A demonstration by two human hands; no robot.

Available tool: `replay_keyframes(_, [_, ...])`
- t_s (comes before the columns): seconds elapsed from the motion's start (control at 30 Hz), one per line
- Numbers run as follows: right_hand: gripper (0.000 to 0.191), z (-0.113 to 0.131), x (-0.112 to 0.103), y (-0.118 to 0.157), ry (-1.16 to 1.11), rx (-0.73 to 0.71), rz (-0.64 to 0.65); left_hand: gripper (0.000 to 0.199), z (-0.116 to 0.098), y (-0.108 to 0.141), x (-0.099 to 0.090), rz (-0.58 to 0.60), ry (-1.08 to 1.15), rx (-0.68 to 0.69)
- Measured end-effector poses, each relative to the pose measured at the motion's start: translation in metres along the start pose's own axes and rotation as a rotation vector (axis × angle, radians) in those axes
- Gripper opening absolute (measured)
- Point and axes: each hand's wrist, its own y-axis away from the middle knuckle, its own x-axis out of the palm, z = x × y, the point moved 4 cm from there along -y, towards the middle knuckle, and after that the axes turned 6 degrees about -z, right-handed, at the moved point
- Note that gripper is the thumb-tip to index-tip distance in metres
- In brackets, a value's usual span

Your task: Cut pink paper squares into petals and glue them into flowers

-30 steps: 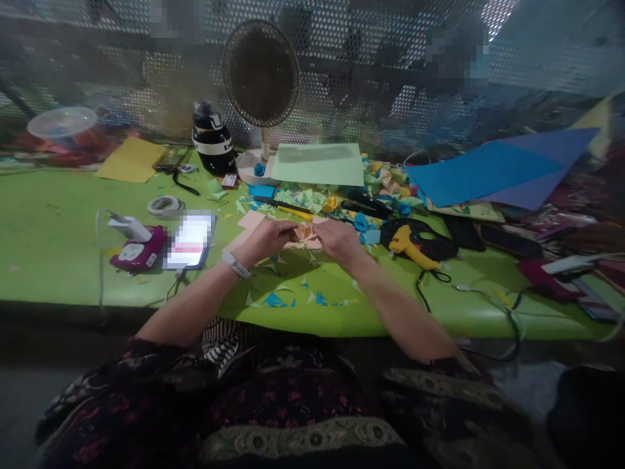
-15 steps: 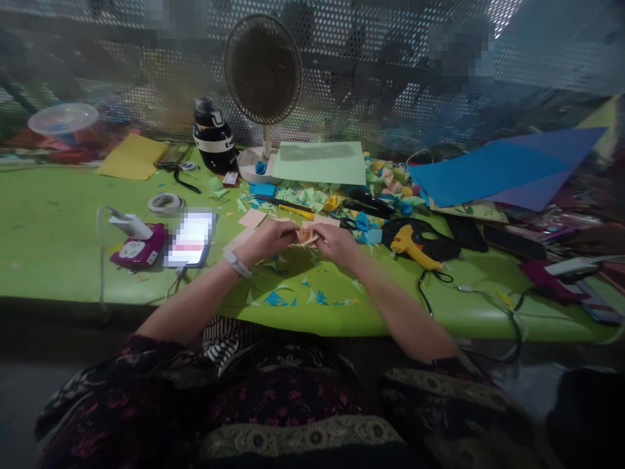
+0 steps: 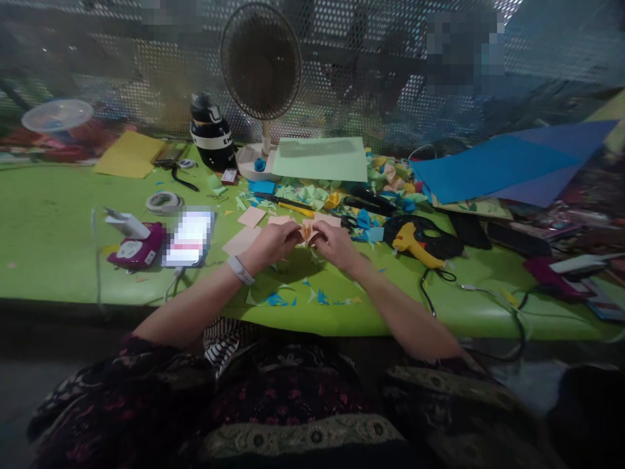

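Between my two hands is a small folded peach paper flower (image 3: 306,231), pinched from both sides above the green table (image 3: 58,241). My left hand (image 3: 278,241), with a white band on the wrist, grips its left edge. On the other side my right hand (image 3: 334,242) has thumb and fingers closed on its right edge. Square peach paper pieces (image 3: 251,216) lie left of the hands, and more peach paper shows just behind them. Blue paper scraps (image 3: 279,299) are scattered on the table in front of me.
A yellow glue gun (image 3: 415,244) rests on a black roll at right. Behind the hands lie a yellow cutter (image 3: 295,206), scissors and paper flowers. A phone (image 3: 189,240) and tape roll (image 3: 163,202) are at left. A fan (image 3: 261,62) and bottle (image 3: 212,140) stand behind.
The peach paper flower has been tilted between my fingers, and its folds now stand more upright. My hands stay in nearly the same place. The whole view has shifted slightly.
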Motion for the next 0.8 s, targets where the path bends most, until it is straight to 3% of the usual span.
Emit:
replay_keyframes(0.2, [0.023, 0.001, 0.004, 0.003, -0.057, 0.050, -0.019, 0.020, -0.004, 0.005, 0.004, -0.039, -0.121, -0.006])
replay_keyframes(0.43, [0.024, 0.013, 0.009, 0.007, -0.065, 0.162, -0.069, 0.021, -0.008, 0.014, 0.008, -0.075, -0.098, -0.129])
replay_keyframes(0.8, [0.022, 0.018, 0.014, 0.007, 0.024, 0.137, -0.142, 0.025, -0.014, 0.015, 0.014, -0.017, -0.086, -0.227])
